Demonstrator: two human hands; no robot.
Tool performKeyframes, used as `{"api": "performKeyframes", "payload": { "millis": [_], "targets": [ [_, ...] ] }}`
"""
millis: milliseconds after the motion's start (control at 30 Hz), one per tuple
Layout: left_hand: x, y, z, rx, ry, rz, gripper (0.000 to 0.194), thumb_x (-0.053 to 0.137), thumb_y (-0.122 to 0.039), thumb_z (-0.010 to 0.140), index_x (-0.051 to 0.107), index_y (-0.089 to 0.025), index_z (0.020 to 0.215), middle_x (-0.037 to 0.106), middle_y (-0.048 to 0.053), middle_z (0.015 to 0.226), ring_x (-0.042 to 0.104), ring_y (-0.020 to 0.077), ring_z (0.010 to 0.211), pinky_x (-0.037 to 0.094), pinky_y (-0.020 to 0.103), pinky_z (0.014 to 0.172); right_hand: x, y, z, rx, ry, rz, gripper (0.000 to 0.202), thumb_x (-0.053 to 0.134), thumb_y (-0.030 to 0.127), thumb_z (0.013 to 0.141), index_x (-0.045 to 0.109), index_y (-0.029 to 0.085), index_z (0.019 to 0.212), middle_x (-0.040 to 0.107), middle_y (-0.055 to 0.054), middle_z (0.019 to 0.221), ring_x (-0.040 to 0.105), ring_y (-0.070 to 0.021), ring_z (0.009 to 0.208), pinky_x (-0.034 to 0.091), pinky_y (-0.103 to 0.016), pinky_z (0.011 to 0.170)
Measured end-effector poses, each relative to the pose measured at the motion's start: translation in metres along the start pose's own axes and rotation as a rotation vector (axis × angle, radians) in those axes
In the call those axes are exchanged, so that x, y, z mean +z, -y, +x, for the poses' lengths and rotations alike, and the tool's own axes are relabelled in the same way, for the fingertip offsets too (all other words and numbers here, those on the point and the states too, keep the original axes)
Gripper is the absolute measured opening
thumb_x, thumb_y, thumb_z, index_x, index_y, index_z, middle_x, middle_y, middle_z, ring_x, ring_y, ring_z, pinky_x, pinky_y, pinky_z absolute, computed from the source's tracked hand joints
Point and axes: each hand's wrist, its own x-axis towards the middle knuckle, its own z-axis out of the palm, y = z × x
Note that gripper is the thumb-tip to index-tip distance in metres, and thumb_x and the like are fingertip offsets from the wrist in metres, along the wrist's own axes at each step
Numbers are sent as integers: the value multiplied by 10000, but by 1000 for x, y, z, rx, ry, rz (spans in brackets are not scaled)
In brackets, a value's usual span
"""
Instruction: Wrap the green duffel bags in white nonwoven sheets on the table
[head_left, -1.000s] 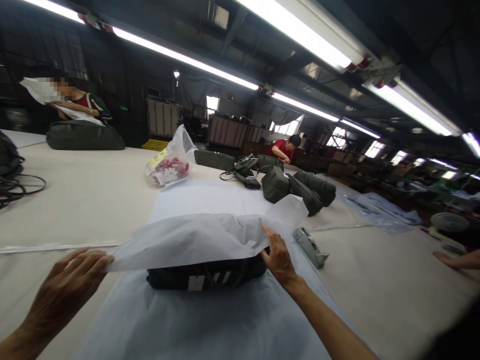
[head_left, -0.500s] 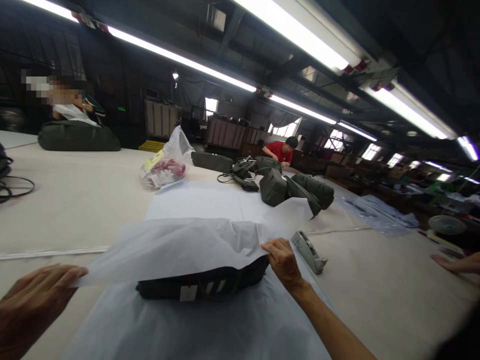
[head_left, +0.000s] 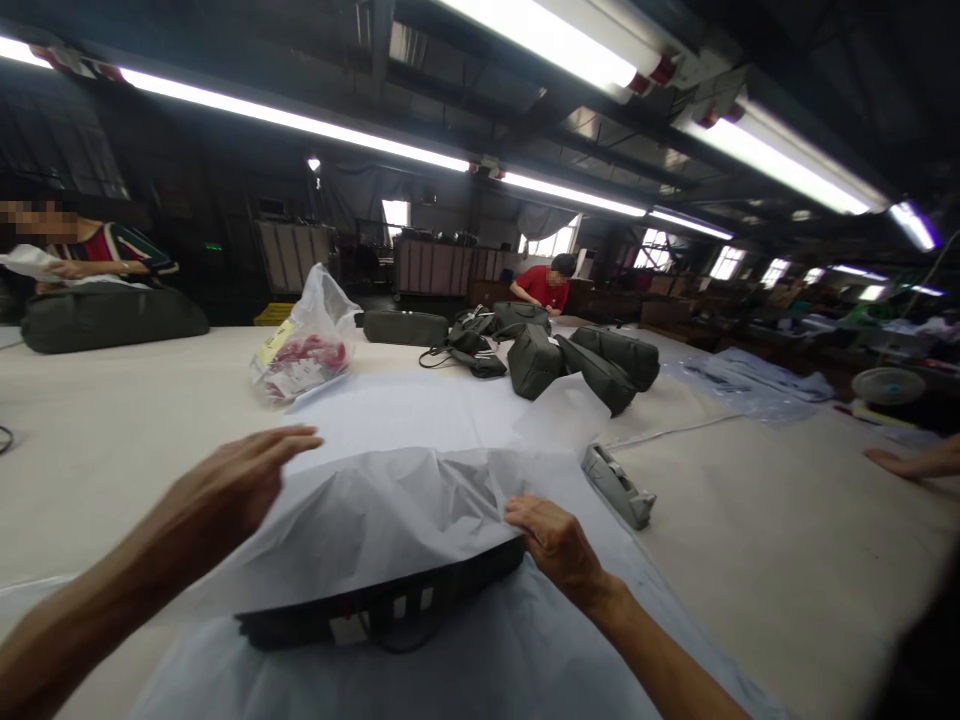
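In front of me lies a dark bag (head_left: 390, 605) with white stripes and a small white tag, on white tissue paper (head_left: 300, 680). An upper sheet of tissue paper (head_left: 375, 505) drapes over its top and hides most of it. At the bag's right end my right hand (head_left: 551, 540) pinches the edge of that sheet. My left hand (head_left: 251, 480) is raised over the sheet's left part, fingers stretched out and holding nothing that I can see. A grey tape dispenser (head_left: 619, 487) sits just right of the paper.
A clear plastic bag (head_left: 304, 350) with red contents stands beyond the paper. Several dark bags (head_left: 555, 360) are piled at the back. A person at far left handles another dark bag (head_left: 112, 318); one in red (head_left: 540, 287) works behind. Another person's hand (head_left: 911, 462) rests on the right.
My left hand has let go of the sheet's left corner and moved up and right. The sheet has come down lower over the bag. My right hand still grips its edge.
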Motion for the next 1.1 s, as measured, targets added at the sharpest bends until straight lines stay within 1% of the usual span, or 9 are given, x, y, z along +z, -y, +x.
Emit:
{"api": "performKeyframes", "payload": {
  "millis": [100,167,267,367,533,633,800,967,1100],
  "targets": [
    [55,-62,87,160,268,-106,331,413,-184,916,623,-248,1164,682,33,1228,625,204,1134,488,340,964,-7,0,6,9,-2,26,266,515,62,880,694,216,1002,749,-46,1018,706,-169,974,569,-306,920],
    [99,-92,121,194,408,-168,345,509,-226,898,589,-202,1233,617,97,1329,569,249,1228,440,402,1040,-11,0,8,10,11,32,296,498,54,882,693,219,1030,750,-40,1014,706,-161,974,570,-287,915],
    [154,-115,132,175,499,-266,309,546,-265,897,600,-195,1193,651,112,1267,609,261,1167,466,394,994,-13,-3,7,12,28,-39,350,468,40,881,671,204,1113,739,-59,1060,693,-178,1017,552,-330,963],
    [181,-122,120,132,483,-306,297,482,-281,939,575,-196,1208,689,96,1161,669,237,1028,512,347,888,-13,-8,2,32,18,-146,317,508,73,881,667,188,1130,725,-93,1102,686,-223,1038,555,-394,966],
    [184,-123,102,108,347,-432,301,528,-306,932,552,-208,1216,616,83,1263,619,217,1091,472,330,958,-16,-10,10,32,-25,-148,242,521,117,907,692,210,1051,743,-79,1033,707,-224,977,573,-393,931],
    [182,-125,99,205,321,-436,236,549,-299,923,599,-241,1146,634,50,1234,606,213,1108,443,349,993,-28,-4,28,4,-45,-141,235,520,121,915,686,207,1056,739,-85,1040,702,-219,986,561,-397,950],
    [179,-131,97,336,289,-358,290,545,-304,929,569,-269,1216,602,41,1315,544,217,1209,380,395,1053,-47,9,47,-78,47,-110,254,531,71,880,676,222,1025,733,-59,1037,692,-189,1003,535,-377,993],
    [176,-135,94,343,269,-324,181,553,-339,934,613,-252,1081,626,42,1238,538,211,1191,365,398,1067,-36,14,25,-41,185,-13,226,515,76,879,648,218,993,715,-61,1100,663,-188,1077,514,-365,1025],
    [172,-142,91,334,290,-288,173,531,-279,936,614,-196,1064,666,85,1076,615,222,981,474,361,914,-11,12,-6,-39,163,17,268,448,74,915,632,213,1052,710,-73,1126,647,-197,1118,529,-373,1008]
  ]
}}
